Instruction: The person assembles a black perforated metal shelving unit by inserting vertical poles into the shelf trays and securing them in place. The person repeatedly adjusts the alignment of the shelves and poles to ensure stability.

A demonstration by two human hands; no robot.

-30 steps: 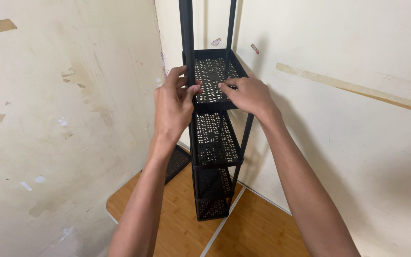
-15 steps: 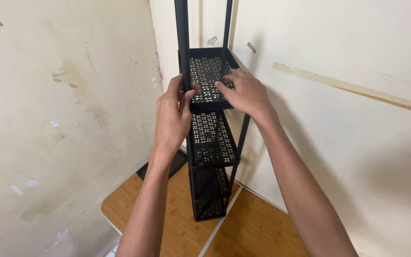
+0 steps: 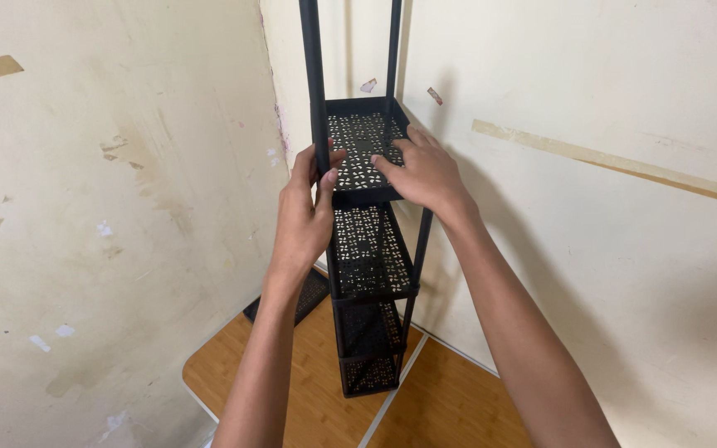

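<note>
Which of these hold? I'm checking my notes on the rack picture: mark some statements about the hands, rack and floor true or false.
1. The left hand grips a black post. True.
2. The right hand hangs clear of the rack. False: it rests on the top tray.
3. The trays are solid sheet. False: they are perforated.
4. The rack stands in a corner on a wooden floor. True.
</note>
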